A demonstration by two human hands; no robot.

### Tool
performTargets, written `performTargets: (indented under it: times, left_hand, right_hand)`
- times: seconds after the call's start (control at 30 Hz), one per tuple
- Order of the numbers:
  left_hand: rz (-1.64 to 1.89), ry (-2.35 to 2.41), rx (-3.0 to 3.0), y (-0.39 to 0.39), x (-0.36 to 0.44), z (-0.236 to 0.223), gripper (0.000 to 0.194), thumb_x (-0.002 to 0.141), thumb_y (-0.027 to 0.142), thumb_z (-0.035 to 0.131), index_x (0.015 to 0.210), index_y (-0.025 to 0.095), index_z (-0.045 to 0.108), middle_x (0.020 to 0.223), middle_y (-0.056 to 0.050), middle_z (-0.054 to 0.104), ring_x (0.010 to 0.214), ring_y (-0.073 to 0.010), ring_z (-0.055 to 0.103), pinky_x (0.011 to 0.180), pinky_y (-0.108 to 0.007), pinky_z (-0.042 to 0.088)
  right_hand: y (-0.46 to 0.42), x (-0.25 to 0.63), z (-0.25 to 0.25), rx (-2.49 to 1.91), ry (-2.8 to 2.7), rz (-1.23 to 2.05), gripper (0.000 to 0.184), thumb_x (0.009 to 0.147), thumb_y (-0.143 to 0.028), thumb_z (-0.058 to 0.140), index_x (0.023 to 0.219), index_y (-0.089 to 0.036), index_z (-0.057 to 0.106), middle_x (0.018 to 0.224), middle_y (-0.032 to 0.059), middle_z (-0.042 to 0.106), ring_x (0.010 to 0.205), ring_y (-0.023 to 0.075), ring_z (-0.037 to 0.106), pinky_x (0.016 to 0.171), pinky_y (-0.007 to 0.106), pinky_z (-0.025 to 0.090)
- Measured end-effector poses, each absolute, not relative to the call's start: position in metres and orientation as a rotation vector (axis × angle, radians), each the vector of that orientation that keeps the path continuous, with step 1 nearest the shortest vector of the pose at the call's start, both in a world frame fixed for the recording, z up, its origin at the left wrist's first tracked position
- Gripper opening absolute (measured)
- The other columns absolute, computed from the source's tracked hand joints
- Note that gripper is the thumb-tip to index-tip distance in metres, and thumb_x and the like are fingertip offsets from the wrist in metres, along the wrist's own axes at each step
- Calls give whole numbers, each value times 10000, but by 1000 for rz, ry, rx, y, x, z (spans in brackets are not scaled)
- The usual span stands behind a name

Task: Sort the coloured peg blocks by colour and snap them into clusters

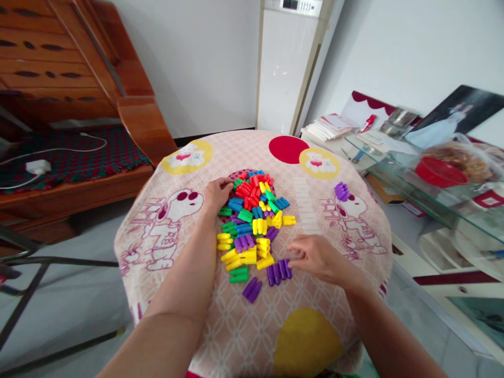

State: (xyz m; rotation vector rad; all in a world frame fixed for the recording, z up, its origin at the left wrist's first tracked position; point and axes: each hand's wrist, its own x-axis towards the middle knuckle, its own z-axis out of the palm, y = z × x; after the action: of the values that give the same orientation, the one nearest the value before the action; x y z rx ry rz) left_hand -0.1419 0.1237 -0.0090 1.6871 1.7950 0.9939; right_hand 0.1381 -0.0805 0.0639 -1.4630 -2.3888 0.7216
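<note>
Many bullet-pronged plastic building blocks lie heaped mid-table; red blocks [250, 190] are at the far end, yellow blocks [246, 255] toward me. My left hand [219, 193] rests at the far left edge of the heap, fingers bent and slightly apart beside a green block [237, 183]. Nothing shows in its grasp. My right hand [313, 256] is curled with its fingertips together, right beside a row of purple blocks [279, 272]. Whether it pinches a piece is hidden. Another purple block [252, 290] and a green block [238, 275] lie at the near end.
A patterned cloth [315, 315] covers the round table. One purple cluster [342, 191] sits apart on the right. Beyond it stands a glass shelf [397, 168] with a red bowl [441, 172]. A wooden bench [136, 123] is at left, and a white cabinet-like unit [287, 68] behind.
</note>
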Motion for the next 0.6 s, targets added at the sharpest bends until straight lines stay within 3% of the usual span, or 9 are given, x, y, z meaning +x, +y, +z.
performTargets:
  times: [0.1, 0.23, 0.33, 0.5, 0.6]
  left_hand:
    - [987, 1801, 1688, 123, -142, -8, 353, 835, 272, 560, 1117, 185, 754, 1034, -46, 770, 940, -201, 683, 846, -267, 509]
    - [1002, 1785, 1684, 122, -141, -7, 354, 832, 261, 559, 1114, 181, 757, 1023, -48, 772, 911, -196, 687, 837, -269, 510]
    - [1010, 1778, 1680, 123, -141, -7, 357, 825, 264, 559, 1109, 184, 759, 997, -45, 774, 892, -195, 689, 820, -270, 512]
    - [994, 1781, 1667, 123, -141, -7, 366, 824, 278, 553, 1113, 180, 754, 947, -48, 776, 836, -192, 690, 782, -269, 517]
    - [999, 1784, 1660, 123, -142, -7, 368, 815, 282, 562, 1114, 185, 753, 961, -49, 776, 852, -197, 692, 788, -270, 518]
  right_hand:
    - [-98, 118, 61, -1411, -2606, 673, 149, 850, -293, 706, 964, -201, 679, 958, 47, 664, 882, 196, 605, 740, 276, 420]
    - [-103, 111, 51, -1529, -2669, 596, 122, 872, -159, 619, 988, -173, 657, 1020, 89, 634, 924, 206, 584, 741, 279, 414]
    - [-99, 119, 45, -1599, -2485, 608, 109, 902, -126, 546, 911, -165, 647, 936, 79, 652, 878, 191, 591, 732, 274, 405]
    - [-81, 145, 46, -1728, -2071, 613, 49, 874, -206, 594, 845, -183, 626, 723, 7, 639, 671, 152, 577, 621, 247, 363]
    - [-64, 165, 47, -1778, -1932, 443, 159, 876, -285, 567, 752, -194, 608, 653, -4, 605, 607, 146, 541, 579, 247, 334]
